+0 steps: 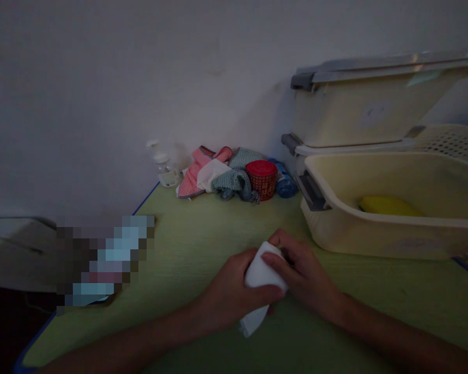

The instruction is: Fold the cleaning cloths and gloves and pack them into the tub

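Note:
Both my hands are closed around a small white roll (pixel 262 270), which looks like soft paper or cloth; I cannot tell which. My left hand (pixel 239 288) wraps it from the left, with the thumb across its lower end. From the right, my right hand (pixel 302 270) grips the upper end, its thumb on top. A loose white end hangs out below the left thumb. The fingers under the roll are mostly hidden. Roll and hands are above the near middle of the light green table (pixel 171 249).
Against the wall stand a clear pump bottle (pixel 167 171), pink cloths (pixel 195 174), blue-grey cloths (pixel 232 182), a red patterned roll (pixel 262 179) and a blue bottle (pixel 284 182). To the right, a large cream bin (pixel 374 241) holds something yellow (pixel 392 206); lidded boxes (pixel 347 111) rise behind.

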`<state>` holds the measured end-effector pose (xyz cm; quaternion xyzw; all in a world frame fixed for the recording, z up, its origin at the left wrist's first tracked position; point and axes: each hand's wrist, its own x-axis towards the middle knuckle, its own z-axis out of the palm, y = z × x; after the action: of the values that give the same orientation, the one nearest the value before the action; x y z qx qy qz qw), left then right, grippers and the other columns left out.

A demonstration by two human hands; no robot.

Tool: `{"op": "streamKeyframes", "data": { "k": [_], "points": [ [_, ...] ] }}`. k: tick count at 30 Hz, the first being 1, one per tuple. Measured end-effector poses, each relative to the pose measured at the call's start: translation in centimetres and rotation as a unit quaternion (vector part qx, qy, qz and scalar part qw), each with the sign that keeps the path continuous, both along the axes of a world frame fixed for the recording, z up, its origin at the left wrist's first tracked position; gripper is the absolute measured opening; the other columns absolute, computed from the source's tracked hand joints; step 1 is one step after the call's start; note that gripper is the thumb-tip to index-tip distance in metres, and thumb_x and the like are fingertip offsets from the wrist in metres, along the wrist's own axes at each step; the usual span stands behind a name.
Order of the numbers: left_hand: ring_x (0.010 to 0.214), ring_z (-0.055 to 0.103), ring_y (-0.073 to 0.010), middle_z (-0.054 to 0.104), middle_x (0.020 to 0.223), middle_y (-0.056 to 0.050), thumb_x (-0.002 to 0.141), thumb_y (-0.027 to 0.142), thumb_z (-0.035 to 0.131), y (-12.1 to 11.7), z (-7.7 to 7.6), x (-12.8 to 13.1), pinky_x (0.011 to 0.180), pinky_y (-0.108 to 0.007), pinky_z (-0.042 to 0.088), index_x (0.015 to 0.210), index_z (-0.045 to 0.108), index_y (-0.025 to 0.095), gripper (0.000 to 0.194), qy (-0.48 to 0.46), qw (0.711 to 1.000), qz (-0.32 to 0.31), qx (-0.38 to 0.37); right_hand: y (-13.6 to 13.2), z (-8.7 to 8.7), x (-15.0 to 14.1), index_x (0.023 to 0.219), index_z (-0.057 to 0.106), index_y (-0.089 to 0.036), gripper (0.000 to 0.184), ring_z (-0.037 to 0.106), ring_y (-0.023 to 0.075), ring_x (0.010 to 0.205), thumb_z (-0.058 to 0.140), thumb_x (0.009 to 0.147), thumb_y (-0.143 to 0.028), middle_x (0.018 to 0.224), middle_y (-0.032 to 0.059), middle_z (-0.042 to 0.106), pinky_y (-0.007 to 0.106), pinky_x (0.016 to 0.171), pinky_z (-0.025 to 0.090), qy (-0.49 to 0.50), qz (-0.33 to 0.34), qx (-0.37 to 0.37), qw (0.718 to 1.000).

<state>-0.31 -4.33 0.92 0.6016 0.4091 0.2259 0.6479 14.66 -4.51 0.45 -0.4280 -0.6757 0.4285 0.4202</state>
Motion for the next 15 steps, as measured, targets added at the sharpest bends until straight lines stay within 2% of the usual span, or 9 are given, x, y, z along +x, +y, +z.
{"op": "streamKeyframes", "data": {
  "k": [3, 8, 12, 15],
  "points": [
    [0.053, 0.056, -0.0101, 0.059, 0.075, 0.0, 0.062, 0.02, 0.069, 0.4, -0.2, -0.1, 0.05, -0.022, 0.045, 0.098, 0.054, 0.013, 0.039, 0.002, 1.0, -0.011, -0.02, 0.1, -0.3, -0.2, 0.073, 0.042, -0.02, 0.025, 0.039, 0.0073, 0.044, 0.052, 0.08, -0.041, 0.05, -0.0072, 0.042, 0.018, 0.038, 0.028, 0.057, -0.014, -0.066, 0.996],
    [0.051, 0.053, -0.0096, 0.056, 0.076, 0.001, 0.061, 0.021, 0.07, 1.5, -0.3, -0.3, 0.045, -0.023, 0.046, 0.102, 0.055, 0.015, 0.045, -0.004, 0.997, -0.039, -0.074, 0.5, -0.7, -0.4, 0.072, 0.039, -0.021, 0.039, 0.039, 0.0068, 0.042, 0.058, 0.072, -0.054, 0.05, -0.008, 0.045, 0.017, 0.037, 0.027, 0.153, -0.008, -0.17, 0.973],
    [0.06, 0.05, -0.0091, 0.057, 0.078, 0.002, 0.057, 0.02, 0.072, 2.3, 0.2, -0.4, 0.05, -0.018, 0.041, 0.101, 0.059, 0.016, 0.046, 0.014, 0.996, -0.063, -0.061, 0.6, -1.1, -0.4, 0.072, 0.036, -0.022, 0.047, 0.039, 0.0066, 0.041, 0.059, 0.068, -0.063, 0.049, -0.0084, 0.044, 0.017, 0.037, 0.027, 0.194, -0.002, -0.206, 0.959],
    [0.063, 0.047, -0.009, 0.056, 0.077, 0.003, 0.055, 0.022, 0.075, 2.8, 0.3, -0.7, 0.054, -0.017, 0.04, 0.1, 0.061, 0.016, 0.047, 0.018, 0.993, -0.088, -0.073, 0.5, -1.4, -0.4, 0.075, 0.034, -0.022, 0.049, 0.038, 0.0066, 0.041, 0.053, 0.07, -0.067, 0.05, -0.0088, 0.042, 0.017, 0.037, 0.026, 0.189, 0.006, -0.211, 0.959]
  ]
}}
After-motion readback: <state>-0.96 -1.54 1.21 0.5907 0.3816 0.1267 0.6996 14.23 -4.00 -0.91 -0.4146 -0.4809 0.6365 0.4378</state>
